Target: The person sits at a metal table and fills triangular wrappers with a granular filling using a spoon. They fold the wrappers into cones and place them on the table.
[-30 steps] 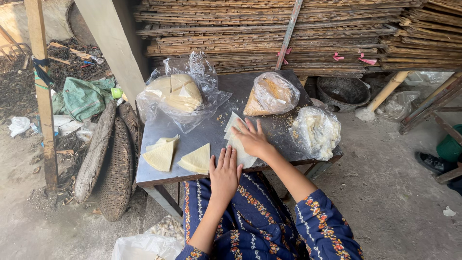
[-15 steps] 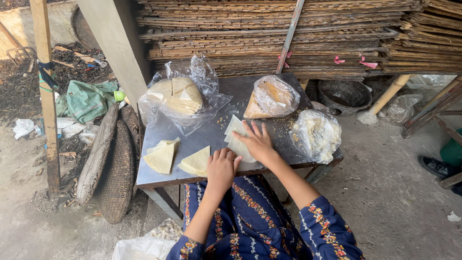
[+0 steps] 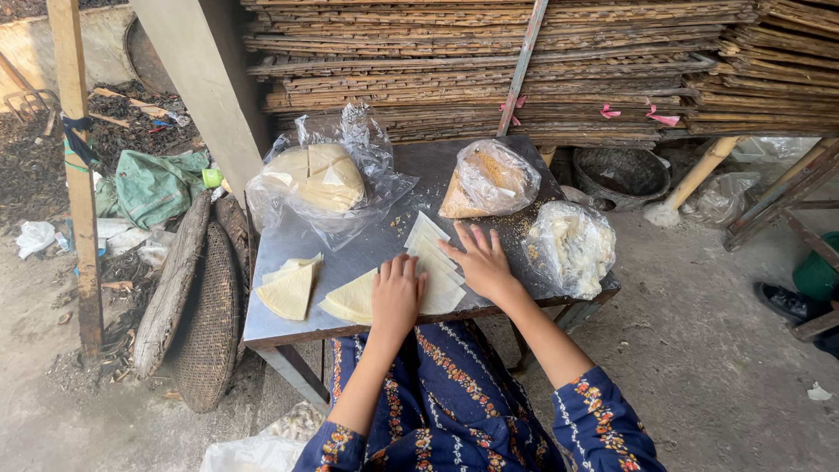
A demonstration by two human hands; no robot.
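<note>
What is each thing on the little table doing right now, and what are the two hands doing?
Left hand: flat, palm down on the fanned sheets.
Right hand: fingers spread, pressing the same sheets.
Fanned sheets: pale, overlapping, lying flat.
Wedge stack: lying flat, untouched.
Big clear bag: open, holding pale sheets.
Crumb bag: gathered shut, lying on its side.
White-filling bag: at the table's right edge.
Table: crumbs scattered on it.

Clear plastic bag of pale wedges [image 3: 322,179] at table's back left, clear bag of tan crumbs [image 3: 489,181] behind centre, clear bag of whitish filling [image 3: 570,247] at right edge
</note>
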